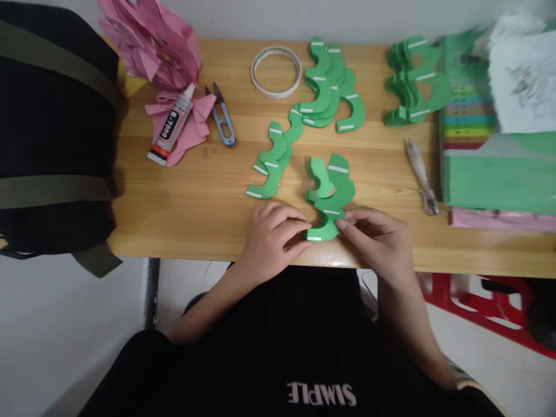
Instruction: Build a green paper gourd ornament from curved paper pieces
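A small stack of curved green cutouts [341,194], marked with white strips, lies near the table's front edge. My left hand [273,237] has its fingertips and thumb closed at the left end of the nearest green cutout [326,231]. At that piece's right edge, my right hand [382,240] pinches it between thumb and fingers. Just beyond and to the left are loose green cutouts [271,153] with the same white strips. A larger overlapping pile of green cutouts [324,92] lies farther back.
A roll of tape [296,81], blue-handled snips [225,124] and a B-7000 glue tube [171,124] lie by pink petal-like pieces [150,40]. At right are a pen [420,174], another green stack [430,87] and green sheets [499,179]. A black bag [52,127] stands left.
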`<action>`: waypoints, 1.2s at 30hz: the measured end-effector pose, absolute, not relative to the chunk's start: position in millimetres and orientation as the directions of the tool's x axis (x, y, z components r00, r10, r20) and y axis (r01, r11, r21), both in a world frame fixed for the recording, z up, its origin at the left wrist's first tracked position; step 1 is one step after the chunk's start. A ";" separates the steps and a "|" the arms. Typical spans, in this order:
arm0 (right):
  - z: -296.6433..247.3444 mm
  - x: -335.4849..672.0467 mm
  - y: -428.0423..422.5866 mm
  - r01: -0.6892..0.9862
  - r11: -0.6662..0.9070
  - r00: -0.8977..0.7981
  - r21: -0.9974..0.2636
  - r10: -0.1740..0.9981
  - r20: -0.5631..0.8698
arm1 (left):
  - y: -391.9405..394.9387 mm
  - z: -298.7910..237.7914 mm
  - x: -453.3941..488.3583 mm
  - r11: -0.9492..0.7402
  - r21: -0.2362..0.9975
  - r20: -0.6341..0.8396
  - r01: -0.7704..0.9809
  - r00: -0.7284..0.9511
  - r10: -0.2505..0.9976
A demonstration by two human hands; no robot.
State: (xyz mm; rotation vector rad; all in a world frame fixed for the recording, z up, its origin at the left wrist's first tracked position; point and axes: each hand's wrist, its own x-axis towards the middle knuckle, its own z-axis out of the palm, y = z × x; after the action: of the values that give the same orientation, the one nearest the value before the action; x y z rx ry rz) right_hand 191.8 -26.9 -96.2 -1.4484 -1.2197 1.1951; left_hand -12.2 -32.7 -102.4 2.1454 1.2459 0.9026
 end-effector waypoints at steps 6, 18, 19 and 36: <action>-93.8 190.3 -25.4 0.160 -0.149 0.038 -0.976 0.989 -0.145 | -32.7 -101.7 -12.7 -0.463 0.693 0.304 0.553 0.358 0.883; -92.6 186.3 -22.7 0.215 -0.153 0.064 -0.965 0.988 -0.142 | -32.2 -103.7 -10.0 -0.477 0.680 0.338 0.557 0.339 0.878; -92.2 186.3 -22.3 0.225 -0.155 0.066 -0.962 0.987 -0.144 | -32.3 -103.9 -9.7 -0.480 0.675 0.342 0.560 0.339 0.876; -90.9 181.9 -18.0 0.285 -0.223 0.108 -0.932 0.974 -0.200 | -32.8 -97.5 -11.5 -0.530 0.558 0.290 0.639 0.449 0.845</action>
State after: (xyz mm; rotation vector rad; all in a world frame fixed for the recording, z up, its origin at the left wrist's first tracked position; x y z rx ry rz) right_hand 181.9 -18.0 -90.9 -1.6295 -1.2563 1.1503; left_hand -11.5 -32.8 -97.5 2.3363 1.2576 0.7752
